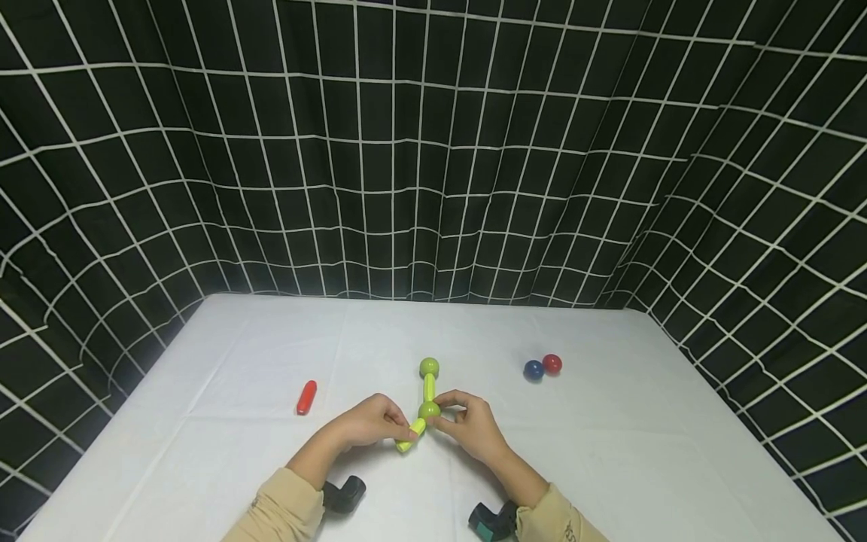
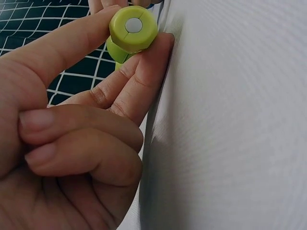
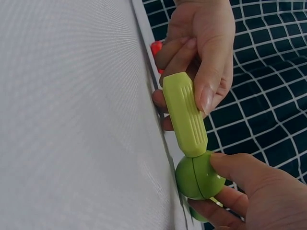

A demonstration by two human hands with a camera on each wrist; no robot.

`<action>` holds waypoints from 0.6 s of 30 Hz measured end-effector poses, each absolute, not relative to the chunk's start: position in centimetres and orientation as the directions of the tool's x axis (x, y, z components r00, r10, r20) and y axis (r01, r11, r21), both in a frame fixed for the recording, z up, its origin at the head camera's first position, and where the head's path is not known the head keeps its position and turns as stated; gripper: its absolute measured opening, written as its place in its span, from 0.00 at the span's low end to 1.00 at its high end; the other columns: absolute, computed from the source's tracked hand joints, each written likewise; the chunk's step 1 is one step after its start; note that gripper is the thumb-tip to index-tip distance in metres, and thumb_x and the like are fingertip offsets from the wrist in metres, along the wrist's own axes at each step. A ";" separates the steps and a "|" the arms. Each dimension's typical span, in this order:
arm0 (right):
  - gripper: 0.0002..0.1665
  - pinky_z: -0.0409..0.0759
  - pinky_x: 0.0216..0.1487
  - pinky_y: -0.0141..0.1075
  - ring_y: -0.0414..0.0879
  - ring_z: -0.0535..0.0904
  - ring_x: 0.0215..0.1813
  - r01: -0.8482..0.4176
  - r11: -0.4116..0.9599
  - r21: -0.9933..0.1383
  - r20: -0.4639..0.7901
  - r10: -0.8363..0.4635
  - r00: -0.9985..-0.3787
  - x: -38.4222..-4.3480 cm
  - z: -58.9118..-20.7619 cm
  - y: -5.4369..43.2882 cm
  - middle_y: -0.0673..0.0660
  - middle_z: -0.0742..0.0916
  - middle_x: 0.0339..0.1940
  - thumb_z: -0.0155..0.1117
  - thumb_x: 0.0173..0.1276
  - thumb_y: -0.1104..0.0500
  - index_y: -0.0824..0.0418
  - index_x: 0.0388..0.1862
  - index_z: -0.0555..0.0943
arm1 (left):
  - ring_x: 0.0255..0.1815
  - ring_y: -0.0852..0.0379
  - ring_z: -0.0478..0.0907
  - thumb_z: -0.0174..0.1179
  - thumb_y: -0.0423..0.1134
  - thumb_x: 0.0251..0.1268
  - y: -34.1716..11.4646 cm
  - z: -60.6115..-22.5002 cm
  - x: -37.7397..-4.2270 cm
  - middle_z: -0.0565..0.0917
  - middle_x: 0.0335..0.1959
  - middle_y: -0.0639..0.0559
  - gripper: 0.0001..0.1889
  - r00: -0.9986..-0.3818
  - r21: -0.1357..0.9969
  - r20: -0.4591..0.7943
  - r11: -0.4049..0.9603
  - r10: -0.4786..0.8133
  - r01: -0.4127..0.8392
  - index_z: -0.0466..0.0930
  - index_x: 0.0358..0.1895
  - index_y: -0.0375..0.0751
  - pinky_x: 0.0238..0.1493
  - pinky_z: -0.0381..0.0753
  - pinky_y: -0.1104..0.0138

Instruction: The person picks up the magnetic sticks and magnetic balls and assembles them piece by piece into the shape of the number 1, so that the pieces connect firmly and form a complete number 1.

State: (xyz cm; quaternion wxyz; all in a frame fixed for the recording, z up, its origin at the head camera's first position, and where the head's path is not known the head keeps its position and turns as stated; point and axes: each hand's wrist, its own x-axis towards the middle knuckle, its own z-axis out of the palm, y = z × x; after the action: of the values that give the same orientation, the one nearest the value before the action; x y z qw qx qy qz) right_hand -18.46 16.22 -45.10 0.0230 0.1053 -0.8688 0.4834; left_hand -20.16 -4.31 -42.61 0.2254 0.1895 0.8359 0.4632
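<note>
My left hand [image 1: 371, 421] pinches a yellow-green ribbed rod [image 3: 184, 115] between thumb and fingers. In the left wrist view the rod's near end [image 2: 134, 25] shows a round grey tip. The rod's other end meets a green ball [image 1: 429, 411], which my right hand [image 1: 472, 426] grips with thumb and fingers. From that ball a second yellow-green rod [image 1: 430, 387] runs away from me to another green ball [image 1: 429, 366]. Together they form a bent chain lying low over the white cloth.
A red rod [image 1: 306, 397] lies left of the hands. A blue ball [image 1: 533, 369] and a red ball [image 1: 552, 364] sit side by side at the right. Black wrist-worn devices [image 1: 344, 494] show by both sleeves. Behind the white table [image 1: 609, 452] hangs a black curtain with white grid lines.
</note>
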 end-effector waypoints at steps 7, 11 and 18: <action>0.19 0.56 0.13 0.22 0.28 0.56 0.09 -0.206 0.490 -0.847 0.140 -0.168 -0.976 -18.4 -45.0 16.2 0.61 0.85 0.43 0.71 0.54 0.57 0.63 0.44 0.81 | 0.23 0.60 0.61 0.68 0.43 0.49 -3.9 -42.9 -20.0 0.75 0.18 0.57 0.11 -0.827 0.871 -0.198 0.482 0.526 0.098 0.84 0.25 0.37 0.25 0.59 0.69; 0.18 0.55 0.13 0.22 0.28 0.56 0.09 -0.211 0.495 -0.843 0.146 -0.165 -0.975 -18.5 -45.0 16.2 0.60 0.86 0.42 0.71 0.54 0.57 0.63 0.42 0.81 | 0.20 0.61 0.59 0.68 0.44 0.49 -3.5 -43.2 -19.9 0.72 0.15 0.58 0.12 -0.838 0.873 -0.191 0.479 0.512 0.094 0.84 0.23 0.37 0.22 0.57 0.69; 0.15 0.60 0.15 0.23 0.29 0.62 0.11 -0.204 0.462 -0.863 0.149 -0.152 -0.977 -18.5 -44.9 16.2 0.62 0.85 0.44 0.68 0.58 0.54 0.63 0.39 0.82 | 0.22 0.60 0.61 0.68 0.45 0.49 -2.7 -43.5 -19.4 0.83 0.19 0.53 0.14 -0.831 0.897 -0.194 0.437 0.522 0.066 0.84 0.23 0.35 0.24 0.58 0.69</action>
State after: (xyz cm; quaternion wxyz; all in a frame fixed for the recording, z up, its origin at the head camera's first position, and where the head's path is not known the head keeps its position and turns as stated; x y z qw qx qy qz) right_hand -18.50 16.22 -44.93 0.0253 0.1042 -0.8546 0.5081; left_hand -19.39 -2.70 -43.54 0.2287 0.1801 0.8162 0.4991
